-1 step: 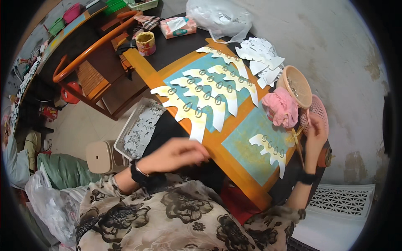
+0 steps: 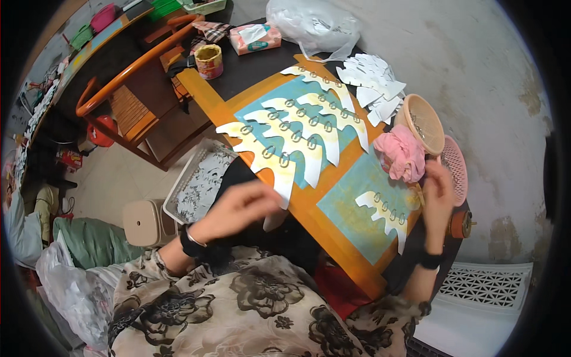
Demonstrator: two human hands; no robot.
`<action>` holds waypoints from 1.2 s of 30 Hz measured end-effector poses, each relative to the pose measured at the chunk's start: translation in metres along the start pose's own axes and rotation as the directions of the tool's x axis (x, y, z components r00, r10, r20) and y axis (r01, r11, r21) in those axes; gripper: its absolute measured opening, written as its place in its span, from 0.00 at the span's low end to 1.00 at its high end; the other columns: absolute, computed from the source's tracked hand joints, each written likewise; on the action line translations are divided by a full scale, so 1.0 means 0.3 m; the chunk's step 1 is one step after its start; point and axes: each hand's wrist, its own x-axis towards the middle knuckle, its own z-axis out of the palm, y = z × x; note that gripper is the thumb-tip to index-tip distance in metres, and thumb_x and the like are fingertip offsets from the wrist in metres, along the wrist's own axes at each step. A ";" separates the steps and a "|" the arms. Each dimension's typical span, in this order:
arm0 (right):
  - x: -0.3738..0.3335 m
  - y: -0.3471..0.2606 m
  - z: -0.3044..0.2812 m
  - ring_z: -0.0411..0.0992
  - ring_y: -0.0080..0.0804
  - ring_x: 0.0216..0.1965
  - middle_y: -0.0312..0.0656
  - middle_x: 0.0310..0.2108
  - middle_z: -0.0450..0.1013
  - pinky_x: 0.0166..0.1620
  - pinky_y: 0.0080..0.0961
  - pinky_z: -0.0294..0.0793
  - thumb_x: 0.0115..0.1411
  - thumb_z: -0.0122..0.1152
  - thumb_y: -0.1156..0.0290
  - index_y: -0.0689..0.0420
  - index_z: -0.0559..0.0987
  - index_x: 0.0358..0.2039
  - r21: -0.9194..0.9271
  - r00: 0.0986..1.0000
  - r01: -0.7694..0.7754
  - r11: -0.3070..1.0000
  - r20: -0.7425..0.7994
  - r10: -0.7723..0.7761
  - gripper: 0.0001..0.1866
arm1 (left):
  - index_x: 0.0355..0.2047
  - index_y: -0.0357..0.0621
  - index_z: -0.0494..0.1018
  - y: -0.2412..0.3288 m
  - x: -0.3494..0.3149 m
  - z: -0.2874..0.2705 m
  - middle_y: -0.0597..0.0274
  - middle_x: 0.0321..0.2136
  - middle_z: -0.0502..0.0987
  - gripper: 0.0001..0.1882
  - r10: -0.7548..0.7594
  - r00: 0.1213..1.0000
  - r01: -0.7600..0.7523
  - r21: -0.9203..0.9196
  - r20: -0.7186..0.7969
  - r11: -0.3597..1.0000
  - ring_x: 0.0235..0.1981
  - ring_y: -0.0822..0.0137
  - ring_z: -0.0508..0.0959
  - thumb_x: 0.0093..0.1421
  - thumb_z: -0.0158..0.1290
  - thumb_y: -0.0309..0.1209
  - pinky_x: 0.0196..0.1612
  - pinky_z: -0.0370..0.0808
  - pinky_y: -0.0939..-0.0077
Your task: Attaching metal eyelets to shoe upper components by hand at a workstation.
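My left hand, blurred with its fingers bent, is over the near left table edge, beside the tip of a white and yellow zigzag-cut piece. A pale pointed strip shows below the fingers; whether they grip it is unclear. My right hand has its fingers drawn together by a bunched pink cloth; something yellowish shows at its fingertips. Several similar zigzag pieces bearing small metal rings lie in rows on a blue-green sheet. Another ringed piece lies on a nearer blue-green sheet.
Beyond the cloth are a peach basket and a pink basket. White cut pieces are heaped at the back, near a plastic bag, tissue box and tin. A white crate stands left, below table level.
My left hand has drawn slightly left and up, and the pale strip now shows below it. My right hand has moved slightly left and down, nearer to me.
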 end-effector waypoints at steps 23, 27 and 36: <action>0.042 -0.008 0.006 0.75 0.29 0.38 0.40 0.36 0.78 0.45 0.27 0.75 0.71 0.57 0.76 0.60 0.81 0.45 -0.072 0.983 -0.180 0.981 -0.053 0.177 0.07 | 0.53 0.39 0.74 -0.349 0.023 -0.139 0.56 0.46 0.76 0.14 0.368 0.680 -0.053 0.458 -0.634 0.887 0.48 0.61 0.75 0.69 0.58 0.27 0.53 0.74 0.67; 0.123 0.499 -0.372 0.77 0.27 0.39 0.41 0.37 0.82 0.45 0.26 0.76 0.71 0.56 0.75 0.62 0.84 0.47 -0.293 0.966 -0.245 0.924 -0.149 0.210 0.10 | 0.54 0.38 0.73 -0.354 0.028 -0.066 0.47 0.54 0.73 0.16 0.462 0.684 -0.046 0.599 -0.564 0.799 0.57 0.48 0.72 0.67 0.58 0.27 0.63 0.67 0.58; 0.378 0.537 -0.283 0.81 0.32 0.46 0.44 0.42 0.85 0.51 0.29 0.78 0.70 0.59 0.74 0.66 0.84 0.49 -0.224 0.972 -0.215 0.950 0.045 0.231 0.12 | 0.64 0.38 0.69 -0.314 0.061 -0.065 0.45 0.69 0.68 0.28 0.550 0.739 -0.044 0.787 -0.389 0.616 0.69 0.43 0.67 0.65 0.61 0.29 0.71 0.62 0.51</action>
